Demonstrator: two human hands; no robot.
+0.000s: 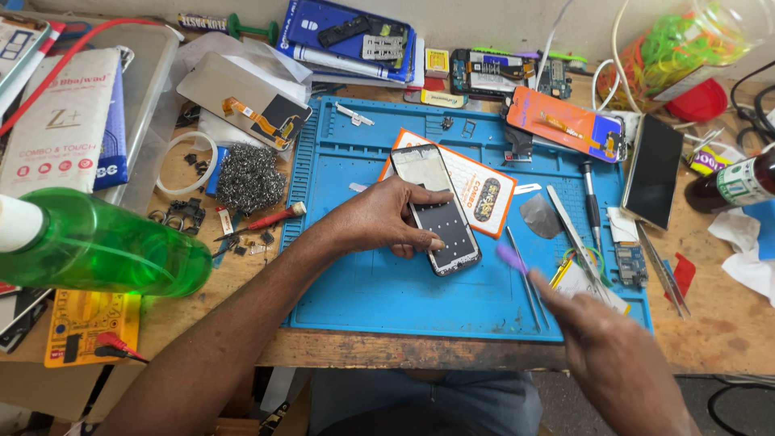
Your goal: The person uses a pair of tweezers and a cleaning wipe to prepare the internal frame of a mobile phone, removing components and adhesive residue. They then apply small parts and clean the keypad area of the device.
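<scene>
A phone frame (436, 208) with its screen removed lies on the blue repair mat (387, 299), partly on an orange-and-white packet (480, 190). My left hand (379, 218) rests on the frame's left edge, thumb and fingers pressing it down. My right hand (613, 355) is low at the right, blurred, pinching a small purple pick (510, 257) just right of the frame's lower end.
Tweezers (525, 278), a screwdriver (592, 202) and a dark phone (654, 169) lie on the right of the mat. A green bottle (105, 246) looms at the left. Steel wool (249, 176), a red screwdriver (270, 218), loose parts and boxes crowd the wooden bench.
</scene>
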